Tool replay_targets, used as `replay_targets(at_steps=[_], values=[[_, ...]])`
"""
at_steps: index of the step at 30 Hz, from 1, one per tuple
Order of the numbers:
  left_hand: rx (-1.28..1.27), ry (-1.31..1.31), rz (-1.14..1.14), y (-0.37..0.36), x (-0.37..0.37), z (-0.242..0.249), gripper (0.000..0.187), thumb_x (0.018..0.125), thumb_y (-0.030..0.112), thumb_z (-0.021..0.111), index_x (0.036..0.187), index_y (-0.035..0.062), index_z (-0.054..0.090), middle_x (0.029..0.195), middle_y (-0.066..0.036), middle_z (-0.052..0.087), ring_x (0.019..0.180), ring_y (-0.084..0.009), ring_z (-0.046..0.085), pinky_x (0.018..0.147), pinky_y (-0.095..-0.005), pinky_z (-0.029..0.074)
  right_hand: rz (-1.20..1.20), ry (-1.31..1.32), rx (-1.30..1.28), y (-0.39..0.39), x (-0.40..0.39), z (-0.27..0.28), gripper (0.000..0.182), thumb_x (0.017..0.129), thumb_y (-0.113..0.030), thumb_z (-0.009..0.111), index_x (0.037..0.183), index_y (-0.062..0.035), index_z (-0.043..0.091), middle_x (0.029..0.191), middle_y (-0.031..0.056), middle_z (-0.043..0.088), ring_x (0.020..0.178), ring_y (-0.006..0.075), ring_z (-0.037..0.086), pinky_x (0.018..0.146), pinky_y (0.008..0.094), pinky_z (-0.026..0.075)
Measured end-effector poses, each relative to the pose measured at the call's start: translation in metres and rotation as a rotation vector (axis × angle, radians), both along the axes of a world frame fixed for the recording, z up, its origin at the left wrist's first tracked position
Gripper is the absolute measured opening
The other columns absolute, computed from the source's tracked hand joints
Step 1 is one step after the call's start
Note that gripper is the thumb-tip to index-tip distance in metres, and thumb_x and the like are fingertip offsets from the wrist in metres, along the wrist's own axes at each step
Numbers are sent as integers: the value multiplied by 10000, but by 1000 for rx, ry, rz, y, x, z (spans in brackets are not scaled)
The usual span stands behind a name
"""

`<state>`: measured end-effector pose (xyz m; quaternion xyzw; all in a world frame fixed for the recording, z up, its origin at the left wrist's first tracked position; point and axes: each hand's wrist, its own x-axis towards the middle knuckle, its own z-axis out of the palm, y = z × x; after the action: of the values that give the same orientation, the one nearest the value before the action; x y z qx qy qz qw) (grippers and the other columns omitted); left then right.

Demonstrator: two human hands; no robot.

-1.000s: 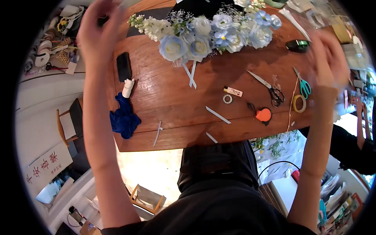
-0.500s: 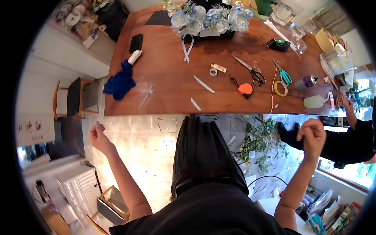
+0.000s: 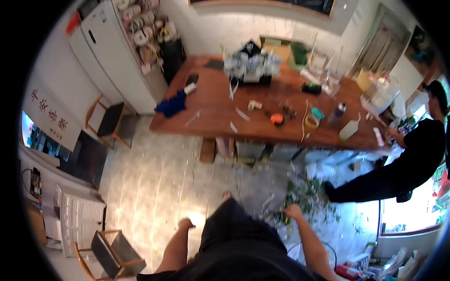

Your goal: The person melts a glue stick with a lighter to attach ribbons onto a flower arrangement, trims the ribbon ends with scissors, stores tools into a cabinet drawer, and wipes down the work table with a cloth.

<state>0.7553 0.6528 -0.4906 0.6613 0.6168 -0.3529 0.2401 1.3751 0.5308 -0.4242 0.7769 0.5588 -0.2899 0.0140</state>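
My left hand [image 3: 186,224] hangs low in front of my body, away from the table, its fingers loosely curled and somewhat blurred, with nothing visible in it. My right hand [image 3: 294,211] is closed like a fist, also free of any visible thing, above the floor near the scattered green stems and leaves [image 3: 304,196]. Ahead stands the wooden table [image 3: 211,112]. On it are a box of pale blue and white flowers [image 3: 251,65], an orange tape measure [image 3: 276,119], a yellow tape roll [image 3: 311,122] and a squeeze bottle [image 3: 349,130]. Neither hand touches these.
A co-worker in black [image 3: 412,154] stands at the table's right end. One wooden chair [image 3: 110,119] stands at the left, another [image 3: 115,255] at lower left near a white cabinet [image 3: 79,210]. A tall white fridge [image 3: 110,51] is against the left wall.
I have moved back from the table, and the view has lifted to show more wall. Both my hands have come down and inward, closer to my body.
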Motion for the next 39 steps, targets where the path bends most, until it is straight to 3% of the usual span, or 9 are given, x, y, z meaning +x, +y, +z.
replay_targets(at_steps=[1, 3, 11, 17, 22, 27, 32, 36, 39], values=[[-29, -51, -21, -9, 0, 0, 439, 708, 471, 703, 887, 70, 706, 1018, -114, 673, 931, -255, 644, 812, -423, 500, -105, 177, -105, 5, -14, 43, 324, 736, -394, 604, 743, -86, 705, 675, 121, 655, 717, 304, 645, 676, 411, 510], [-148, -345, 677, -28, 7, 24, 274, 754, 322, 641, 742, 52, 689, 681, -53, 672, 597, -173, 660, 580, -362, 520, -53, 42, 1, -2, -29, 61, 271, 718, -342, 624, 746, -87, 709, 722, 133, 662, 748, 311, 642, 702, 409, 509], [136, -533, 979, -42, 35, 65, 244, 800, 179, 525, 691, 16, 670, 645, -90, 672, 509, -186, 643, 498, -320, 508, -210, 283, 104, -55, -30, -18, 159, 722, -161, 559, 765, -91, 695, 853, 152, 669, 828, 329, 637, 747, 423, 494], [455, -459, 935, -66, 69, 44, 165, 733, 160, 593, 749, 2, 635, 641, -158, 650, 544, -245, 648, 566, -343, 523, -454, 248, -70, -130, -79, -33, 192, 758, -120, 525, 794, -83, 710, 843, 189, 667, 872, 331, 638, 777, 420, 491], [576, -514, 814, -73, 76, 15, 254, 749, 259, 606, 850, 31, 655, 824, -191, 665, 795, -347, 645, 719, -414, 510, -358, 324, -77, -158, -74, -45, 157, 765, -135, 595, 857, -61, 699, 703, 147, 667, 545, 242, 645, 551, 359, 527], [608, -534, 851, -50, 80, 18, 256, 771, 280, 634, 845, 40, 683, 785, -163, 675, 723, -311, 655, 655, -382, 510, -532, 502, -322, -117, -46, -25, 165, 730, -143, 664, 816, -4, 682, 652, 124, 662, 517, 202, 638, 528, 332, 529], [444, -568, 916, 12, 104, 57, 299, 785, 281, 546, 759, 24, 698, 747, -168, 673, 703, -317, 651, 689, -404, 504, -334, 244, 137, -49, -35, 1, 274, 740, -345, 670, 762, -75, 712, 574, 82, 643, 535, 222, 631, 602, 355, 523], [362, -587, 764, 89, 94, 19, 324, 792, 291, 532, 804, 10, 692, 734, -161, 666, 686, -311, 646, 656, -399, 493, -444, 216, -321, 17, -42, 10, 337, 738, -441, 640, 757, -116, 726, 718, 97, 672, 701, 275, 653, 667, 382, 513], [289, -618, 705, 155, 98, 33, 303, 792, 272, 558, 825, 4, 696, 729, -148, 675, 646, -266, 646, 618, -383, 503, -115, 87, -214, 45, -62, -15, 327, 761, -419, 618, 771, -107, 718, 762, 116, 670, 729, 322, 643, 668, 414, 511]])
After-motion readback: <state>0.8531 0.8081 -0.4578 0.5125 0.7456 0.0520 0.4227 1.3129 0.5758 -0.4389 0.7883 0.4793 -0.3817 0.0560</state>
